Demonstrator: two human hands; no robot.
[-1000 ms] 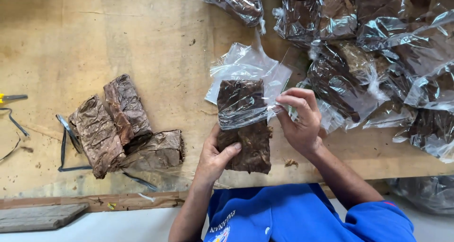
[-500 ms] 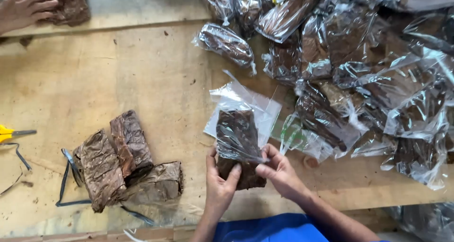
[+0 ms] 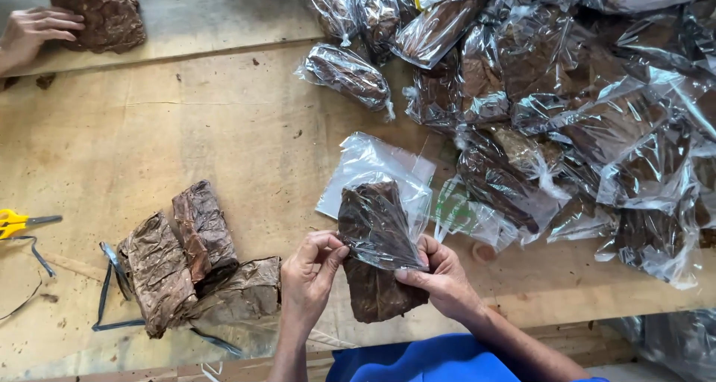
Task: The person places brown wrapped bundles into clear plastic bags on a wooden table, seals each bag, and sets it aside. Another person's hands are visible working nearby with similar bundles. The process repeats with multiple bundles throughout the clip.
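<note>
1. A dark brown bundle of dried leaves (image 3: 377,259) sits near the front edge of the bench (image 3: 224,121), right in front of the person. Its top half is inside a clear plastic bag (image 3: 388,203). Its bottom half sticks out.
2. The left hand (image 3: 309,274) pinches the open edge of the bag on the left side, grip closed on the plastic. The right hand (image 3: 444,277) pinches the bag edge on the right side, grip closed on it too.
3. The bench is pale, scratched wood with little brown crumbs on it. A second board lies along the far edge.
4. Half a second ago the bag covered less of the bundle. Now it is pulled further down. The view has also moved, so more of the far side shows.
5. To the right is a big pile of filled bags (image 3: 567,91). Each clear bag holds brown leaves.
6. One filled bag (image 3: 347,72) lies alone, a little apart from the pile.
7. To the left, three bare leaf bundles (image 3: 190,259) lie touching each other, with a dark strap (image 3: 108,289) beside them.
8. Yellow-handled scissors (image 3: 19,221) lie at the left edge.
9. At the far left corner, another person's hands (image 3: 33,31) press on a brown leaf bundle (image 3: 101,16).
</note>
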